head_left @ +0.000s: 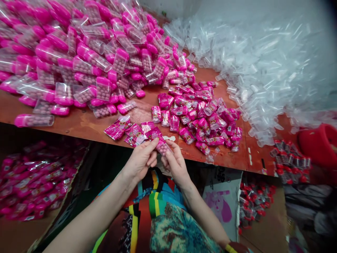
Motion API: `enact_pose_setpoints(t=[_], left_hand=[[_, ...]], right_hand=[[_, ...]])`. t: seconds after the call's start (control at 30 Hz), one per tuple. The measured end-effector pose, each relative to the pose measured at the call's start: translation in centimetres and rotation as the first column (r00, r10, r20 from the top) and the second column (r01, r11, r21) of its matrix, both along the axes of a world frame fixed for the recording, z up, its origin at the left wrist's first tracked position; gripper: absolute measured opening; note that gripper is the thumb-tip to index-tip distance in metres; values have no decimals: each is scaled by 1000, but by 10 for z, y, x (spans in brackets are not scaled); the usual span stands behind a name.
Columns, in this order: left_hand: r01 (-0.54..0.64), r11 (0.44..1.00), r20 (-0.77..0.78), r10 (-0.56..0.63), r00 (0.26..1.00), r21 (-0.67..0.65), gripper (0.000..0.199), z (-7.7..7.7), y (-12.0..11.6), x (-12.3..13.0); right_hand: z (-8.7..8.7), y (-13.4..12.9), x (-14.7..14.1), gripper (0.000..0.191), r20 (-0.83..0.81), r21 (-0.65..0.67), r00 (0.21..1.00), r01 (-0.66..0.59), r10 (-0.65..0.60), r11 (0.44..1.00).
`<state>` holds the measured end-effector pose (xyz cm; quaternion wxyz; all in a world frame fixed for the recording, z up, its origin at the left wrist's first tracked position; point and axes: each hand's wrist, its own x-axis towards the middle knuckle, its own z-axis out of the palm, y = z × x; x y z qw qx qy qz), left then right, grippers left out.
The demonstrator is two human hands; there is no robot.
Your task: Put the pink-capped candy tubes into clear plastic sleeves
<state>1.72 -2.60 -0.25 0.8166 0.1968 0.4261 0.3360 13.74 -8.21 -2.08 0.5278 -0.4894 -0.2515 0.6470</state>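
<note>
Between my two hands, at the table's front edge, is a small clear container of pink beads (163,148) with a pink printed wrapper (154,134) at its upper end. My left hand (142,156) pinches the wrapper where it meets the container. Fingers of my right hand (175,160) close round the container's lower right side. Flat pink wrappers (118,128) lie on the table just beyond and left of my hands. To the right is a pile of wrapped pink containers (202,116).
Pink-capped bead containers (102,59) are heaped at the back left of the red-brown table (79,129). Clear empty containers (258,70) fill the back right. A box of pink packages (34,182) stands lower left; red-capped containers (254,203) and a red bucket (319,144) are right.
</note>
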Motion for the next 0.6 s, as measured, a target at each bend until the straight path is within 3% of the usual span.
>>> enact_pose_setpoints(t=[0.13,0.23,0.33,0.5,0.6], left_hand=[[-35,998,-60,38,998,50,38,-2,-4,3],[-44,997,-96,50,994,67,39,-4,-10,8],[-65,995,-101,72,992,75,39,-7,-13,10],[-9,999,-65,12,998,52,38,-6,-5,3],[49,998,-37,-48,998,48,41,-4,-2,0]], right_hand=[[1,-1,-2,41,-154,-51,987,-63,54,997],[0,-2,-10,46,100,26,994,36,-38,999],[-2,-2,-16,46,319,111,939,99,-130,989],[-1,-1,-12,54,26,-19,997,-72,72,997],[1,-2,-7,64,2,-9,996,-89,89,996]])
